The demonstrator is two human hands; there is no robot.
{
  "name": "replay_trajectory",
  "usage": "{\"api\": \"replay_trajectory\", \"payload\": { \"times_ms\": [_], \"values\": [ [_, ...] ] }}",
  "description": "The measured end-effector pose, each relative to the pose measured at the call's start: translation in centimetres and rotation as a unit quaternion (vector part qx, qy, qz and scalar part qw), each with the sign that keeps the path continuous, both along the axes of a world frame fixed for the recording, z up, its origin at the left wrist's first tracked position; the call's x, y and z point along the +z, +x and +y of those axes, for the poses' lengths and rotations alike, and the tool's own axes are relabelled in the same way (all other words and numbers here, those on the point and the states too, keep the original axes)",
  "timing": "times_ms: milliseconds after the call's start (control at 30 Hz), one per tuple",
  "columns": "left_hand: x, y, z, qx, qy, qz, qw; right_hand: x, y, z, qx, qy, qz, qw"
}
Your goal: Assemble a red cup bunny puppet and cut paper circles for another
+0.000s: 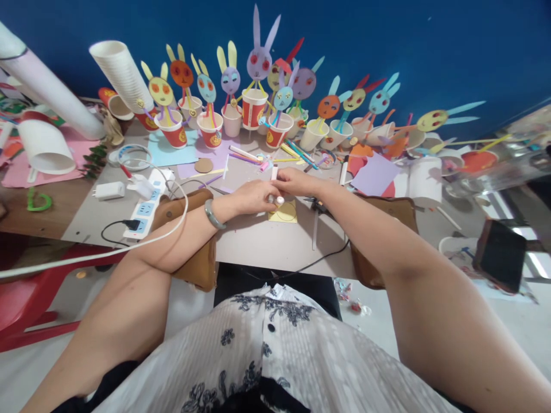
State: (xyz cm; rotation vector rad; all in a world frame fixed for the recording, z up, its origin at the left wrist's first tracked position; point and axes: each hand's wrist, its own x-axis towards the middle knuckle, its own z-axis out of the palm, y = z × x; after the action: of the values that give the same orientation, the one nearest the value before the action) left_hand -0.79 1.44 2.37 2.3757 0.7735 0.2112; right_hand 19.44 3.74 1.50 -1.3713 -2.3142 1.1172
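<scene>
My left hand [257, 197] and my right hand [299, 182] meet over the table, fingertips close together and closed. Between them is a white, marker-like stick [275, 171], its upper end rising past the right fingers. Below the fingertips a rounded white end [279, 201] shows; whether it belongs to the same stick is hidden. Right under the hands lies a small yellow paper square [286, 213] with a circle drawn on it. Just beyond the left hand is a whitish rectangular sheet [245, 174], with a pink marker [264, 166] at its far right.
Paper cups with rabbit-faced figures, such as a red cup [253, 109], line the blue wall. On the left are a stack of cups [120, 71] and a power strip [144, 209] with a white cable across my left forearm. Purple paper [376, 178] and a phone-like dark slab [501, 252] are right.
</scene>
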Motion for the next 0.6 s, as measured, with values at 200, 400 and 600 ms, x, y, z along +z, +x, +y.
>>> {"api": "replay_trajectory", "payload": {
  "times_ms": [200, 400, 600],
  "values": [
    [-0.1, -0.1, 0.1, 0.0, -0.014, 0.0, 1.0, 0.1, 1.1, -0.8, -0.021, -0.023, 0.007, 0.999],
    [0.3, -0.1, -0.1, 0.007, -0.022, -0.01, 1.0, -0.1, 2.0, -2.5, -0.069, -0.035, 0.053, 0.996],
    [0.1, 0.0, -0.1, 0.013, -0.018, -0.007, 1.0, -0.3, 2.0, -4.6, -0.135, -0.051, 0.098, 0.985]
  ]
}}
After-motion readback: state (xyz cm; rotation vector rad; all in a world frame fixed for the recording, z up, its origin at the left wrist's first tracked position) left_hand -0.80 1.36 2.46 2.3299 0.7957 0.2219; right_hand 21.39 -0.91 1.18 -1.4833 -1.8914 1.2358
